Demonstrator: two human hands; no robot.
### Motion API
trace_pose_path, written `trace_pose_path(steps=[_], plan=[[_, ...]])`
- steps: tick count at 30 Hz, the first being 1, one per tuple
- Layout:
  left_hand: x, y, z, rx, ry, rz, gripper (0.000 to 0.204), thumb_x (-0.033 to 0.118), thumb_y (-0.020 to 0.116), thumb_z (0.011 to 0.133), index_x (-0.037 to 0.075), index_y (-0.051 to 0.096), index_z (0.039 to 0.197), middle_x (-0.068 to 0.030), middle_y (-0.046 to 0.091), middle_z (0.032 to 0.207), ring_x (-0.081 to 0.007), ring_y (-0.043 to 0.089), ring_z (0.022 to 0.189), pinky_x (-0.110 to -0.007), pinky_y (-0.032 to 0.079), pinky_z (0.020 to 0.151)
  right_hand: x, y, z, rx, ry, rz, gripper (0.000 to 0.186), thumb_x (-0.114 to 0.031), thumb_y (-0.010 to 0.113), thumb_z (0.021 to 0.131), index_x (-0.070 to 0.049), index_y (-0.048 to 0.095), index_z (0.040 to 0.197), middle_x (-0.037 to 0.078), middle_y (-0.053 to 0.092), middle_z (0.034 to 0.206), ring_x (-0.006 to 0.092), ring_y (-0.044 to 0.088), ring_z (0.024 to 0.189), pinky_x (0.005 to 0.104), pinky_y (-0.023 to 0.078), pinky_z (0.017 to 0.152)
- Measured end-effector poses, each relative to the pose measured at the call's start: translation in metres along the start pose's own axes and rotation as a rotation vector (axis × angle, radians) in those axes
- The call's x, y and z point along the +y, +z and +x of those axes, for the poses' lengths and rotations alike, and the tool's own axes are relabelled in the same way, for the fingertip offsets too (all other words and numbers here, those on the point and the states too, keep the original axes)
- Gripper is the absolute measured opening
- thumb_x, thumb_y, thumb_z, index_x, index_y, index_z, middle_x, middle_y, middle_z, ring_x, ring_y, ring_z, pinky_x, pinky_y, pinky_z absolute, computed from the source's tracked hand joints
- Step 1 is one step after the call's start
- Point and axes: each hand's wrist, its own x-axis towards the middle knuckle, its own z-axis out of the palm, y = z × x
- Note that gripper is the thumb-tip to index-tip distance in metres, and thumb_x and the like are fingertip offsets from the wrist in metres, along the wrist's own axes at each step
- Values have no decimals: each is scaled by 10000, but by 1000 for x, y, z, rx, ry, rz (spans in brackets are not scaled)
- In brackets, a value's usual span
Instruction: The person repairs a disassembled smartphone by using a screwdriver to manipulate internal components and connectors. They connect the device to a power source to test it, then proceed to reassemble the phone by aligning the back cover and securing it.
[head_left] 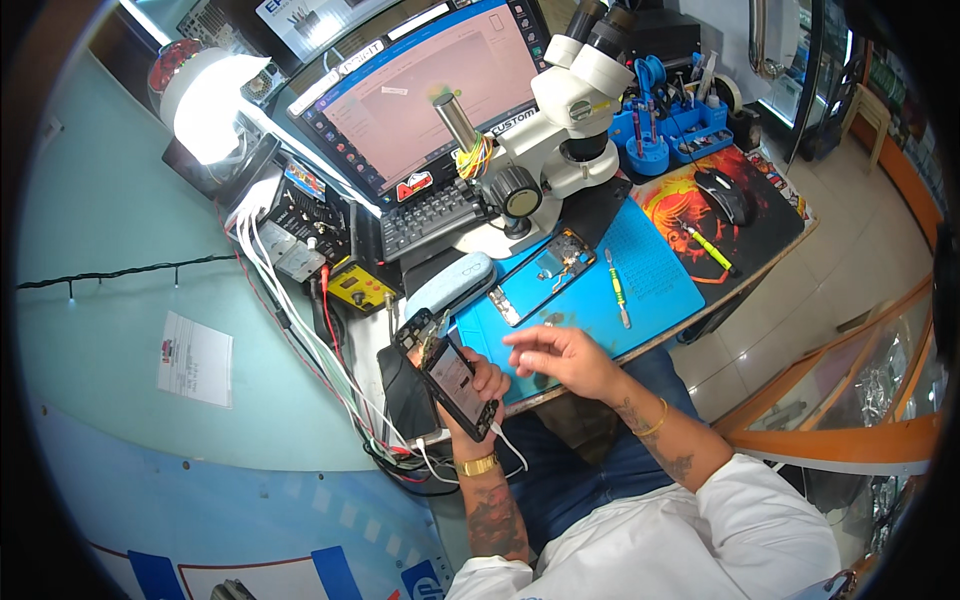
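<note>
My left hand (485, 385) grips an opened black smartphone (445, 380), tilted, with exposed inner parts at its top and a white cable at its lower end. My right hand (555, 355) hovers just to the right of it, fingers apart and slightly curled, holding nothing. Beyond them on the blue repair mat (660, 300) lie a separated phone frame (545, 275) with exposed internals and a green-and-silver pry tool (616, 290). A pale grey-blue elongated case (450, 285) rests behind the held phone.
A microscope (585, 100) stands before a monitor (400, 80). Left are a lamp (200, 110), power units (360, 285) and tangled cables. Right are a blue tool holder (690, 130), mouse (725, 195), yellow syringe (710, 250), the desk edge (760, 262) and a glass display counter (840, 380).
</note>
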Motion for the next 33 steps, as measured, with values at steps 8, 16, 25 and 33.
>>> trace_pose_path(steps=[8, 16, 25, 33], plan=[[-2, 1, 1, 55, 28, 41, 393, 393, 519, 974, 25, 536, 1111, -7, 408, 734, -103, 411, 621, -262, 343, 588, -8, -2, -8, -91, 20, 110, 338, -102, 577, 979, -17, 580, 1306, 84, 668, 1105, 131, 633, 1016, 281, 505, 913], [-7, 14, 2, 301, 96, 171, 326, 358, 487, 1000, 41, 532, 1064, 0, 406, 710, -107, 399, 614, -257, 333, 579, -11, -5, -5, -136, 77, 93, 351, -113, 590, 977, -8, 573, 1311, 91, 664, 1133, 146, 632, 1038, 287, 506, 922], [-30, 26, 9, 532, 377, 743, 183, 209, 491, 1049, 41, 559, 1073, 10, 586, 917, -51, 520, 813, -223, 456, 737, -8, 2, -8, -40, 57, 41, 345, -90, 648, 947, 26, 586, 1266, 39, 655, 1103, 95, 607, 1009, 252, 493, 905], [-21, 21, 2, 371, 285, 508, 155, 188, 548, 1023, 39, 569, 1060, -1, 622, 945, -47, 550, 826, -213, 466, 749, -6, 8, -9, 95, -13, -54, 268, -81, 618, 964, 25, 614, 1209, 11, 662, 1035, 63, 594, 937, 228, 493, 825]])
